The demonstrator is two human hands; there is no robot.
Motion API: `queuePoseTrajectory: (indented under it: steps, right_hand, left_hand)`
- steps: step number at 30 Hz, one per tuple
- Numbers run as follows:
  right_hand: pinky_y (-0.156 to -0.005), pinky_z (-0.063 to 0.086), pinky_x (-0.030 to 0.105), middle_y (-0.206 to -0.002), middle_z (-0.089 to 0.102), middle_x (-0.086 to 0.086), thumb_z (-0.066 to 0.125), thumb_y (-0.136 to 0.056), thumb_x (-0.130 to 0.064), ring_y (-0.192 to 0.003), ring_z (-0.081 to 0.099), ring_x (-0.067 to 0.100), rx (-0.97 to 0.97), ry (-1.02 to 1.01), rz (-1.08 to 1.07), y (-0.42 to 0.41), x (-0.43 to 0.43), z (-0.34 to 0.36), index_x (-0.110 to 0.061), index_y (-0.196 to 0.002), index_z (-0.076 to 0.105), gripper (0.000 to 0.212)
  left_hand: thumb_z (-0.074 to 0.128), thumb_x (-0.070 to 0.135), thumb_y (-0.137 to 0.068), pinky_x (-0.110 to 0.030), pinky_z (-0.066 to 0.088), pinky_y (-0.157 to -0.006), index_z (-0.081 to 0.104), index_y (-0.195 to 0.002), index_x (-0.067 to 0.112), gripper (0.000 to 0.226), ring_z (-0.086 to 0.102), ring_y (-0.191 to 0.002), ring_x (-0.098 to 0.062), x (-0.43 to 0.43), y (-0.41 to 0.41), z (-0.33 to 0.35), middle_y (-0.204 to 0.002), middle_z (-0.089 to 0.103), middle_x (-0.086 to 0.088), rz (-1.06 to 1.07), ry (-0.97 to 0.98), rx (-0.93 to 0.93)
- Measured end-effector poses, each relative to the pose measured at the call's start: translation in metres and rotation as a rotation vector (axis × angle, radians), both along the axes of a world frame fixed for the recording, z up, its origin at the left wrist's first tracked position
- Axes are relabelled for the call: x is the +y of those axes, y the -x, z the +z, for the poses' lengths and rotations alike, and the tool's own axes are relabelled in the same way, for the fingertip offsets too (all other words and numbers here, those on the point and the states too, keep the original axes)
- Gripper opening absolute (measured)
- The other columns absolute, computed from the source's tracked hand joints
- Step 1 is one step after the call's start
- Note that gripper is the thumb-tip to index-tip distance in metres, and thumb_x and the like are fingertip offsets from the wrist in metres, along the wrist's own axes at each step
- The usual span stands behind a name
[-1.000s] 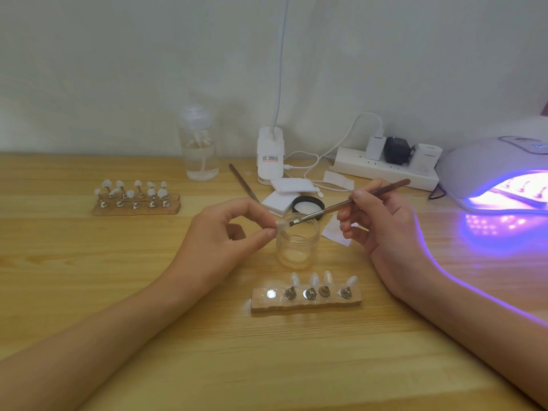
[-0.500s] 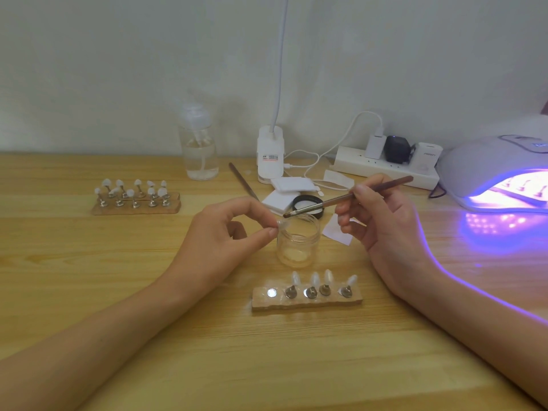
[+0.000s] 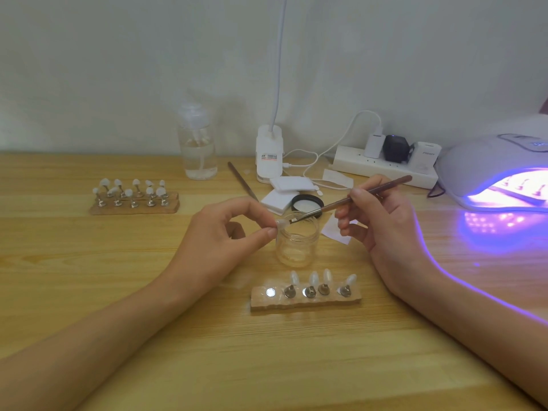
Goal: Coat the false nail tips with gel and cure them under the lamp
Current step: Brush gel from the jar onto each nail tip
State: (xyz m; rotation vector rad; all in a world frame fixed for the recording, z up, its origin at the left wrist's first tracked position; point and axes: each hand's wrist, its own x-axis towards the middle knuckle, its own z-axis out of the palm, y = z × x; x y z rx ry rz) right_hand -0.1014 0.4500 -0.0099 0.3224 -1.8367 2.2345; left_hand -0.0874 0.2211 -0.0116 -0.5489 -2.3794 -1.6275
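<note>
I see the thin brown brush (image 3: 350, 200) come back down. A moment ago its hairs were lifted up over the small clear glass jar (image 3: 298, 244). Now they touch the little white false nail tip (image 3: 281, 223) again. I think this is one more stroke of gel, so this tip is not ready for the glowing purple-lit white lamp (image 3: 489, 161) yet.

The left hand (image 3: 225, 232) pinches the tip between thumb and first finger, up in the air by the jar's left rim. The right hand (image 3: 382, 221) has its fingers curled round the brush like a pencil. Four more tips stand on the pale wooden holder strip (image 3: 305, 302), and one spot is bare.
</note>
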Motion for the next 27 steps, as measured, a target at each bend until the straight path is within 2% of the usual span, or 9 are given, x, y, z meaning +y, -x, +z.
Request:
queuePoseTrajectory:
  steps: [3, 6, 11, 14, 19, 22, 27]
  right_hand:
    - [-0.056, 0.052, 0.023, -0.069, 0.067, 0.006, 0.056, -0.098, -0.015, -0.061, 0.062, 0.015, -0.002, 0.071, 0.029, 0.0002, -0.0003, 0.0014, -0.02, -0.082, 0.058, 0.017]
    - [-0.056, 0.052, 0.024, -0.07, 0.066, 0.006, 0.056, -0.094, -0.019, -0.061, 0.062, 0.016, 0.029, 0.035, 0.089, -0.0007, -0.0015, 0.0026, -0.018, -0.084, 0.056, 0.01]
    - [-0.055, 0.052, 0.023, -0.067, 0.066, 0.005, 0.053, -0.1, -0.01, -0.06, 0.062, 0.015, -0.021, 0.036, -0.017, 0.0003, 0.0004, 0.0008, -0.016, -0.084, 0.056, 0.017]
    - [-0.056, 0.052, 0.022, -0.069, 0.067, 0.004, 0.056, -0.097, -0.016, -0.061, 0.062, 0.014, 0.01, 0.093, 0.04, 0.0001, 0.0001, 0.0025, -0.021, -0.081, 0.058, 0.017]
    - [-0.057, 0.053, 0.024, -0.07, 0.067, 0.006, 0.053, -0.1, -0.012, -0.062, 0.063, 0.016, 0.003, -0.008, 0.025, -0.0004, -0.0006, 0.0004, -0.014, -0.087, 0.054, 0.014]
    - [-0.056, 0.052, 0.024, -0.069, 0.067, 0.005, 0.052, -0.1, -0.011, -0.061, 0.063, 0.015, -0.012, 0.042, -0.004, -0.0001, 0.0001, 0.0015, -0.015, -0.086, 0.054, 0.015]
    - [-0.057, 0.053, 0.024, -0.07, 0.066, 0.005, 0.055, -0.098, -0.015, -0.062, 0.063, 0.016, 0.036, 0.005, 0.063, -0.0016, -0.002, 0.0022, -0.014, -0.087, 0.054, 0.011]
  left_hand:
    - [0.076, 0.011, -0.083, -0.006, 0.029, -0.044, 0.07, -0.078, 0.02, 0.013, 0.036, -0.04, -0.001, 0.0005, -0.0006, 0.0007, -0.054, 0.056, 0.028, -0.001, -0.008, -0.009]
    - [0.076, 0.011, -0.083, -0.006, 0.028, -0.044, 0.07, -0.079, 0.019, 0.011, 0.036, -0.04, -0.001, 0.0012, -0.0008, 0.001, -0.054, 0.056, 0.027, -0.001, -0.011, -0.026]
    - [0.076, 0.014, -0.083, -0.007, 0.029, -0.043, 0.07, -0.08, 0.019, 0.009, 0.036, -0.041, -0.001, 0.0009, -0.0009, 0.0018, -0.057, 0.058, 0.026, 0.001, -0.015, -0.062]
    - [0.077, 0.014, -0.083, -0.008, 0.029, -0.043, 0.071, -0.079, 0.021, 0.01, 0.036, -0.041, -0.001, 0.0005, -0.0014, 0.0014, -0.057, 0.059, 0.026, -0.001, -0.016, -0.079]
    - [0.077, 0.018, -0.082, -0.009, 0.032, -0.045, 0.071, -0.076, 0.027, 0.012, 0.038, -0.045, -0.002, 0.0, -0.0011, 0.0015, -0.074, 0.068, 0.019, 0.004, -0.026, -0.102]
    - [0.077, 0.02, -0.081, -0.01, 0.033, -0.046, 0.071, -0.076, 0.028, 0.011, 0.039, -0.046, -0.003, 0.0004, -0.0009, 0.0017, -0.086, 0.071, 0.013, -0.004, -0.025, -0.112]
    - [0.076, 0.019, -0.082, -0.01, 0.033, -0.046, 0.071, -0.076, 0.028, 0.012, 0.038, -0.046, -0.004, 0.0007, -0.0012, 0.0022, -0.085, 0.071, 0.013, -0.003, -0.024, -0.121]
